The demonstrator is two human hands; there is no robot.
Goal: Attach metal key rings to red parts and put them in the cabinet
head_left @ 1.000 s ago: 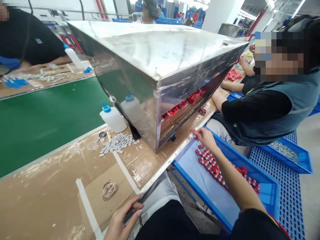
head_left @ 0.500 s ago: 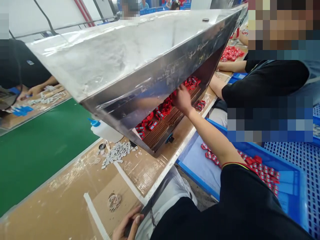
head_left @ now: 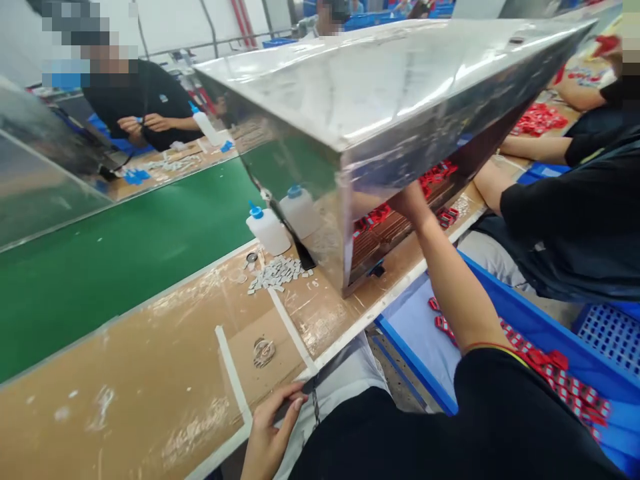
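My right hand [head_left: 410, 203] reaches under the open side of a shiny steel hood [head_left: 400, 87], among small red parts [head_left: 373, 215] lying on a ribbed tray inside; its fingers are hidden by the hood's edge. My left hand [head_left: 270, 437] rests at the near edge of the taped cardboard bench [head_left: 150, 373], fingers curled round a dark strip at the table edge. More red parts [head_left: 560, 373] lie in a blue tray [head_left: 500, 313] by my right arm.
Two white squeeze bottles with blue caps [head_left: 270, 230] and a heap of small grey pieces [head_left: 277, 272] stand left of the hood. A green conveyor belt [head_left: 110, 247] runs behind. A person in black sits right [head_left: 575, 227]; another works across the belt [head_left: 145, 110].
My right hand rose from the blue tray and went in under the hood, then deeper. The view swung, and my left hand stayed at the bench edge.
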